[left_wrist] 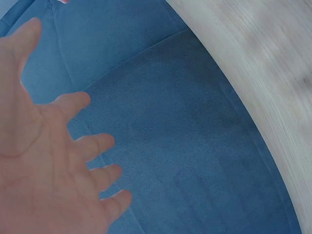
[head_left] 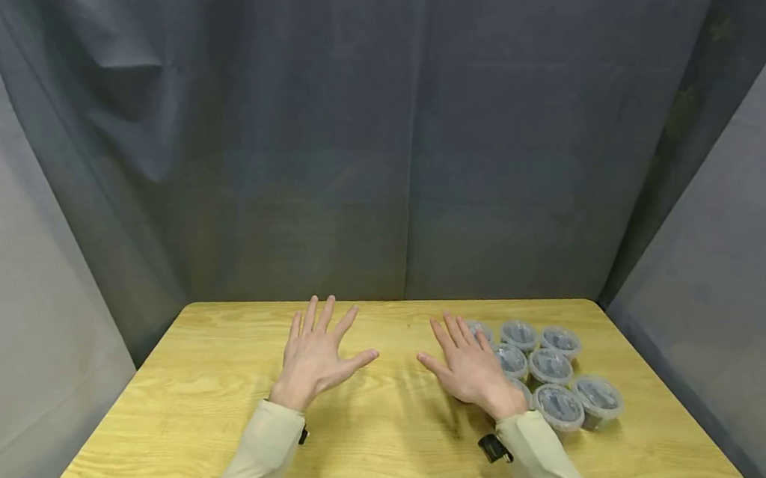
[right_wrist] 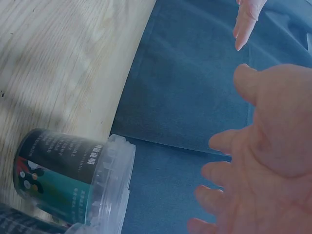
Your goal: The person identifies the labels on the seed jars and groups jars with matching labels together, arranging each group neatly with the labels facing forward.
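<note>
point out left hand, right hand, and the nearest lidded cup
left hand (head_left: 314,358): head view, back of the hand.
right hand (head_left: 470,367): head view, back of the hand.
lidded cup (head_left: 559,404): head view, middle of its clear lid.

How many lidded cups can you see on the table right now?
8 at least, clustered by the right hand on the table: three in the far row, two in the middle, three nearest. The hand partly covers two; more may be hidden.
</note>
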Action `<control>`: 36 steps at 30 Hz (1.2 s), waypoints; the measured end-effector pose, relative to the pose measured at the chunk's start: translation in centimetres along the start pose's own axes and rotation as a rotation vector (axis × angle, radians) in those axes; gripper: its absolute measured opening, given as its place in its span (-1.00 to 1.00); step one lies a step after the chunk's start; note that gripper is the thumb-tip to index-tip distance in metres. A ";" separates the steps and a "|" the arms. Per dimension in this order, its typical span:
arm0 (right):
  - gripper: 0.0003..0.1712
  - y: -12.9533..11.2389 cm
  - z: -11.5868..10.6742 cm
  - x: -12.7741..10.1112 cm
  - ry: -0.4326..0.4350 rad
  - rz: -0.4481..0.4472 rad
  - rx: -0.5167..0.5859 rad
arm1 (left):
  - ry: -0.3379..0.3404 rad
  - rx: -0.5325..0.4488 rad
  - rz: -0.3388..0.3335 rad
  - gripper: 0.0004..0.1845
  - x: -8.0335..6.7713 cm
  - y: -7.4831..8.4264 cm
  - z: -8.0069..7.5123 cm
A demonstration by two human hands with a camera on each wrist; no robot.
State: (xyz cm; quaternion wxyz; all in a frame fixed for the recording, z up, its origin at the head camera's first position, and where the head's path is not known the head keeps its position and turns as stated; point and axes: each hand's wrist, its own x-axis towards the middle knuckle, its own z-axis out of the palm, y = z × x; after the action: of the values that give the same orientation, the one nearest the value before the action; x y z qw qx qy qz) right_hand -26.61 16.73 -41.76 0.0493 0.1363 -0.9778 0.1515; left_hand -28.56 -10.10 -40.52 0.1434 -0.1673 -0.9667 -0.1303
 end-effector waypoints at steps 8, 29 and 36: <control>-0.14 -0.1 -0.1 0.1 -0.002 -0.001 0.003 | 0.009 -0.023 -0.006 -0.11 0.3 0.1 0.1; -0.59 2.3 -1.5 -1.3 0.104 -0.017 0.182 | 0.111 -0.096 0.070 -0.39 1.1 1.4 2.7; -0.63 4.3 -1.8 -1.7 0.077 -0.006 0.209 | 0.047 -0.234 0.145 -0.60 1.6 2.4 4.2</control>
State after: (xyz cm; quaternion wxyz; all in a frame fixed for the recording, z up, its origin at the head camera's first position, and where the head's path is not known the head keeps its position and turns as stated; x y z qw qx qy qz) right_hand -26.06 21.64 -41.46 0.0727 0.1377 -0.9537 0.2574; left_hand -30.13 -6.22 -43.36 0.1543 -0.2491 -0.9267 -0.2354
